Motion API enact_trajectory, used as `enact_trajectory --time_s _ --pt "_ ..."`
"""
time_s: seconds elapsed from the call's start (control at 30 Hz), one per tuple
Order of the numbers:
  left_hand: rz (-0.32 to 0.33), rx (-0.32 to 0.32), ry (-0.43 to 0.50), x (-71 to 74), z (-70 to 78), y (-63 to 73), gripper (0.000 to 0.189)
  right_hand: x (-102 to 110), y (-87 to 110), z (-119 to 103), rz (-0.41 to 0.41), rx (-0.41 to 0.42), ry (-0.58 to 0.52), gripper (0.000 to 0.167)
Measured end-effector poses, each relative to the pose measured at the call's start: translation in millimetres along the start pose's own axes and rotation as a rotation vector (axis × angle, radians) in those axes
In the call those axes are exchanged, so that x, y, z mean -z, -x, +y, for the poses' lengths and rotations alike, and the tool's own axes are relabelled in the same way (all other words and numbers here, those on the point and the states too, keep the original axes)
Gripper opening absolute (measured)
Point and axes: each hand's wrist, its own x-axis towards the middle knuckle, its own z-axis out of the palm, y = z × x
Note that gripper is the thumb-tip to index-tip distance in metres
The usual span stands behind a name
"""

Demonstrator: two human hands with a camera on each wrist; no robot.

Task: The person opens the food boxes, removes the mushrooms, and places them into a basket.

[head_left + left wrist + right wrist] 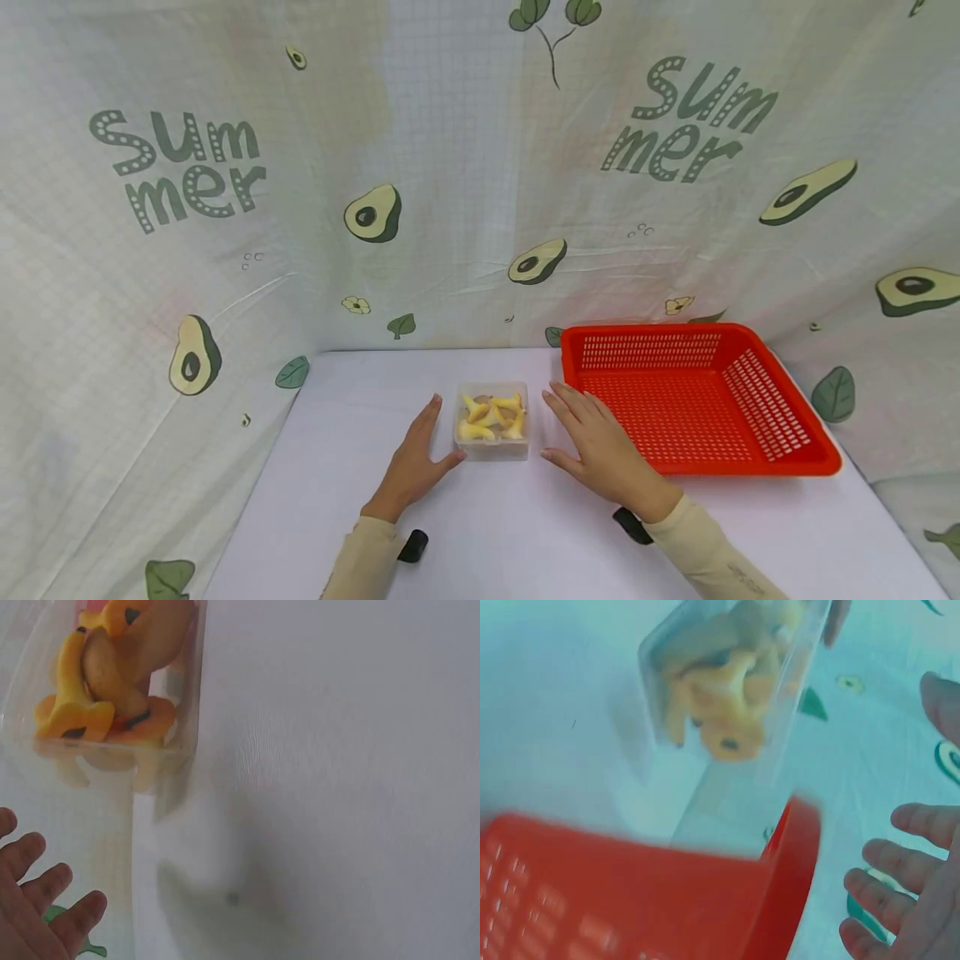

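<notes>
A clear plastic box (491,452) sits on the white table between my two hands. Inside it lie several small yellow, banana-like pieces (480,432); the left wrist view shows them orange-yellow with dark marks. My left hand (412,469) is beside the box's left side, fingers extended and thumb near its front left corner. On the other side, my right hand (603,454) has its fingers spread, with a gap between them and the box. Neither hand holds anything.
A red plastic basket (660,417) with perforated walls stands at the right, partly behind my right hand. A cloth (450,167) printed with avocados and lettering hangs behind the white table (502,533) and along its sides. Dark straps (414,546) show at both wrists.
</notes>
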Motion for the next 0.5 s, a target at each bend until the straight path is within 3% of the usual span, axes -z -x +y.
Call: enact_trajectory --time_s 0.3,0.5 --pt "-0.013 0.039 0.133 -14.7 9.0 -1.2 0.104 -16 -11.8 -29 0.061 0.06 -0.017 0.083" --pt "-0.012 0.044 0.239 -23.0 12.8 -0.4 0.103 -33 -17.0 -45 0.06 0.013 -0.091 0.078"
